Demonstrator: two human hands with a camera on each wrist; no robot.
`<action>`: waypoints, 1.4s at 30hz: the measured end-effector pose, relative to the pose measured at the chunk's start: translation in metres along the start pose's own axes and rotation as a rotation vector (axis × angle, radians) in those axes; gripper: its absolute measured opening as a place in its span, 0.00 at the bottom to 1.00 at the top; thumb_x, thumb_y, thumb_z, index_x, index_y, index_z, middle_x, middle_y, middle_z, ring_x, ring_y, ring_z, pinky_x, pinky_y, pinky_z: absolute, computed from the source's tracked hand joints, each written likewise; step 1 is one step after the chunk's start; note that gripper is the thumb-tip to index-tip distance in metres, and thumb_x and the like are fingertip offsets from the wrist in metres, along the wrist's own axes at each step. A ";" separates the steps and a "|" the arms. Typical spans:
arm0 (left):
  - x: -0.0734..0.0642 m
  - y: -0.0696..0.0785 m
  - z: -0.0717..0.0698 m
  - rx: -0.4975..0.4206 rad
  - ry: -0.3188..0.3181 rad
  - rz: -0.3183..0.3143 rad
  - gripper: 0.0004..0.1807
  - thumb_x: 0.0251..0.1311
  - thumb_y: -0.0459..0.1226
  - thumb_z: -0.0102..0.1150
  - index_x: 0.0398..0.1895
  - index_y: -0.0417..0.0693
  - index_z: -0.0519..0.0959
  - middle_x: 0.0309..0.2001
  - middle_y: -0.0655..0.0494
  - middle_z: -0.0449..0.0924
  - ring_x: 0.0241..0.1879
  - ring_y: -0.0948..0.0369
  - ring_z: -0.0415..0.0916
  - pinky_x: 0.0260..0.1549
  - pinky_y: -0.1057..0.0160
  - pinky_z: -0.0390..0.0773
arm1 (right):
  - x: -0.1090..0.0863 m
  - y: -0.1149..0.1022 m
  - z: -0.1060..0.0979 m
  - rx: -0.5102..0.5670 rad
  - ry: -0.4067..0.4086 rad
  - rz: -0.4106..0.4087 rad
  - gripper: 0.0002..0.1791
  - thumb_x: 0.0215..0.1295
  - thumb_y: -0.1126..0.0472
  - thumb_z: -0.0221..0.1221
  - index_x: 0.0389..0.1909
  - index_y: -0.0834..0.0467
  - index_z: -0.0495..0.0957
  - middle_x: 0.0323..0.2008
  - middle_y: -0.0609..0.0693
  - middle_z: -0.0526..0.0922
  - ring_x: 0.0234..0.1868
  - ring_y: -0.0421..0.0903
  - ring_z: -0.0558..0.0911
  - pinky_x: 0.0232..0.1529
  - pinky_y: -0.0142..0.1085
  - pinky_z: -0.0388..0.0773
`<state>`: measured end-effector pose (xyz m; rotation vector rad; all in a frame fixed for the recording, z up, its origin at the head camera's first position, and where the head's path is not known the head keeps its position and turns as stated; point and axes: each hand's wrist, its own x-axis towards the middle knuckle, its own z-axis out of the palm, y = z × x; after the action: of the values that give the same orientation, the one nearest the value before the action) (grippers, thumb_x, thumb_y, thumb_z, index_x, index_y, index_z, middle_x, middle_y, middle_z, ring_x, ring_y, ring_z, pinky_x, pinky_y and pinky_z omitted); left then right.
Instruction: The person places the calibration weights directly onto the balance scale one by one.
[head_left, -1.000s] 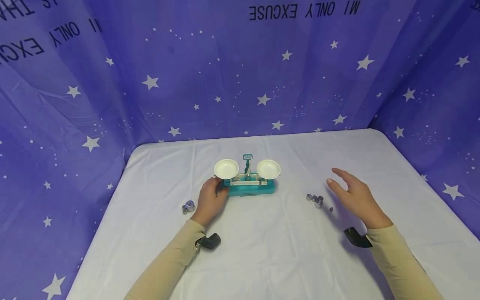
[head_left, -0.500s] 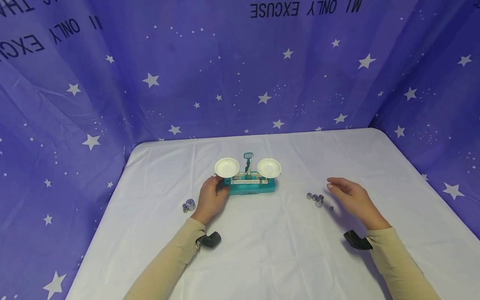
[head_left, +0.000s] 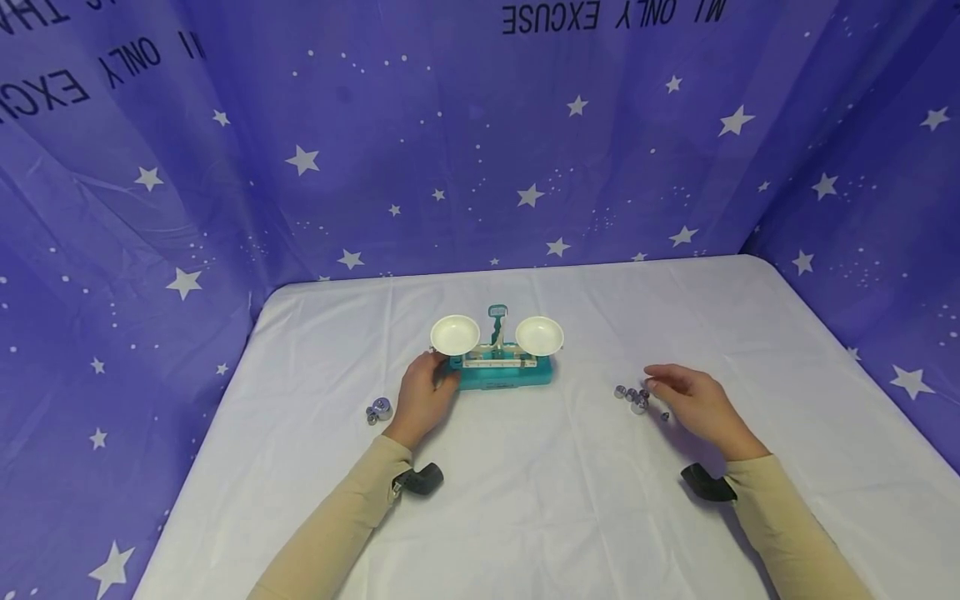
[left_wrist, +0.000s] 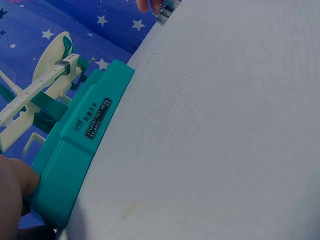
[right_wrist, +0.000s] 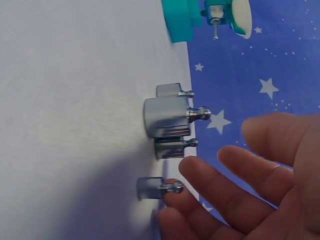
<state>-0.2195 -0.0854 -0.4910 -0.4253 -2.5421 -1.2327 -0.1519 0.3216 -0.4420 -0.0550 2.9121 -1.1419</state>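
Metal weights (head_left: 639,406) now have the right hand (head_left: 697,407) closer.

A: Surface?
B: White-clothed table (head_left: 525,508), lightly creased, small yellowish mark (left_wrist: 129,211).
A: On it?
B: Teal balance (head_left: 506,378), upright. Left metal weights (head_left: 382,408) grouped, right metal weights (head_left: 639,405) clustered, single small weight (head_left: 665,417) just beside that cluster.

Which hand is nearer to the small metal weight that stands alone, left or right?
Right. The right hand is just beside the small metal weight, not visibly holding it. The left hand is well to its left, gripping the left end of the green balance.
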 end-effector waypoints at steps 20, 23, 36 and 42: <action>-0.002 0.001 -0.001 0.004 -0.004 -0.022 0.18 0.60 0.34 0.61 0.53 0.35 0.81 0.50 0.39 0.85 0.56 0.43 0.80 0.63 0.43 0.75 | 0.001 0.007 0.015 -0.090 0.043 -0.037 0.11 0.67 0.68 0.62 0.48 0.63 0.87 0.44 0.60 0.90 0.43 0.47 0.86 0.37 0.27 0.78; -0.001 0.001 -0.001 0.002 -0.005 -0.015 0.19 0.60 0.34 0.62 0.53 0.36 0.81 0.51 0.39 0.85 0.56 0.43 0.80 0.63 0.43 0.74 | 0.000 0.006 0.015 -0.094 0.047 -0.040 0.11 0.66 0.68 0.62 0.47 0.64 0.87 0.43 0.60 0.90 0.41 0.44 0.86 0.36 0.27 0.77; -0.001 0.002 -0.001 0.014 0.004 -0.020 0.19 0.61 0.35 0.60 0.54 0.35 0.81 0.51 0.39 0.85 0.56 0.43 0.80 0.62 0.43 0.75 | 0.001 0.007 0.015 -0.097 0.062 -0.044 0.11 0.66 0.68 0.62 0.46 0.62 0.88 0.43 0.60 0.90 0.45 0.57 0.88 0.39 0.31 0.80; -0.001 0.003 0.000 0.008 0.000 -0.025 0.19 0.60 0.35 0.60 0.54 0.35 0.81 0.50 0.39 0.85 0.56 0.43 0.80 0.62 0.43 0.75 | 0.000 0.009 0.015 -0.102 0.081 -0.049 0.10 0.66 0.68 0.62 0.44 0.62 0.88 0.42 0.60 0.91 0.44 0.56 0.88 0.38 0.31 0.80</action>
<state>-0.2175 -0.0839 -0.4887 -0.3923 -2.5593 -1.2304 -0.1523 0.3179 -0.4590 -0.0828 3.0551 -1.0244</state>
